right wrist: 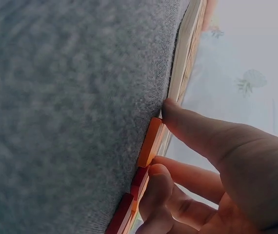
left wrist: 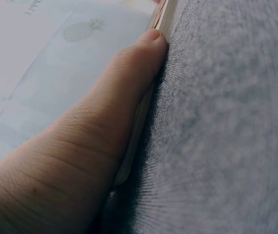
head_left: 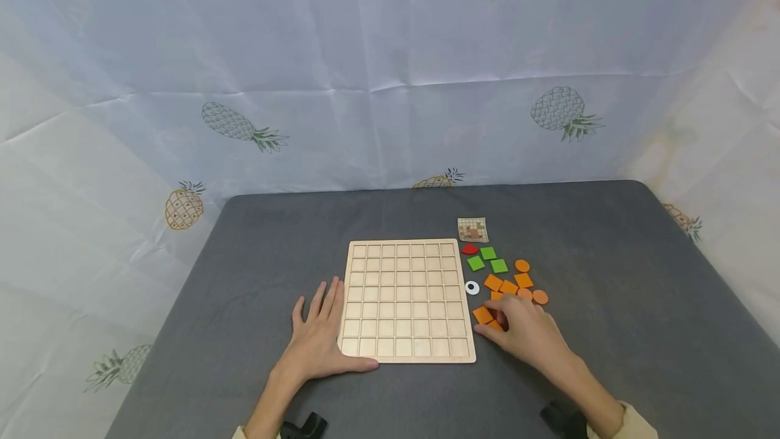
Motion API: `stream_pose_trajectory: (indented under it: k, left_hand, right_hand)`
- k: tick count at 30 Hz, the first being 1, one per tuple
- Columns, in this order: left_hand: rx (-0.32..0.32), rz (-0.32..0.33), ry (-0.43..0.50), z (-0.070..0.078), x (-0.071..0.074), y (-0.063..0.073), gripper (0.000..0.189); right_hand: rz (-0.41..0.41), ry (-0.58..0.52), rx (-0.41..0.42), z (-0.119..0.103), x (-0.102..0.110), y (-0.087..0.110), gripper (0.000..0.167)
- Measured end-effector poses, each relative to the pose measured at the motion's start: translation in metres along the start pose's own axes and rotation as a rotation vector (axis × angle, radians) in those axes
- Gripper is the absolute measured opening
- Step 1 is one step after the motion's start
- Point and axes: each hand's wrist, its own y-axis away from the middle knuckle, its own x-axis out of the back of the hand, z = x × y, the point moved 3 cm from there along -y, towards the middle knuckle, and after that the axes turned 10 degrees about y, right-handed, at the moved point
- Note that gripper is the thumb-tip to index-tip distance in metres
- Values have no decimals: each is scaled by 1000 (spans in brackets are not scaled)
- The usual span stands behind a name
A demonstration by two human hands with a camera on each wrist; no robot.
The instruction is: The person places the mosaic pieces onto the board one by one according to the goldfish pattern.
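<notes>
A square wooden grid board (head_left: 404, 295) lies flat on the dark grey table, its cells bare. My left hand (head_left: 319, 337) rests against its left side with fingers stretched out, and the thumb lies along the front edge, also seen close up in the left wrist view. To the right of the board, thumb and index finger of my right hand (head_left: 529, 332) pinch an orange square tile (right wrist: 150, 141) that lies low on the cloth. More orange tiles (head_left: 509, 287) sit around these fingertips. A red tile (right wrist: 138, 183) is partly hidden by the right fingers.
Beyond the right hand lie several green squares (head_left: 488, 253), a red piece (head_left: 470, 248), orange discs (head_left: 539, 297) and a white ring (head_left: 472, 288). A small pattern card (head_left: 472, 230) sits behind them. A pineapple-print cloth (head_left: 390, 134) hangs behind the table.
</notes>
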Motion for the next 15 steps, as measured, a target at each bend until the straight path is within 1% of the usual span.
stream_pose_trajectory:
  k: [6,10,12,15]
  left_hand:
    - [-28,32,1,0,-1,0,155]
    - [-4,4,-10,-1,-1,-1,156]
    - [20,-23,-16,-1,-1,-2,156]
    - [27,-30,-20,-2,-1,-3,156]
  right_hand:
    - [40,-23,15,5,5,-2,39]
    - [60,-2,12,12,11,-6,39]
    - [56,5,1,16,14,-7,41]
    - [47,6,-18,24,18,-6,47]
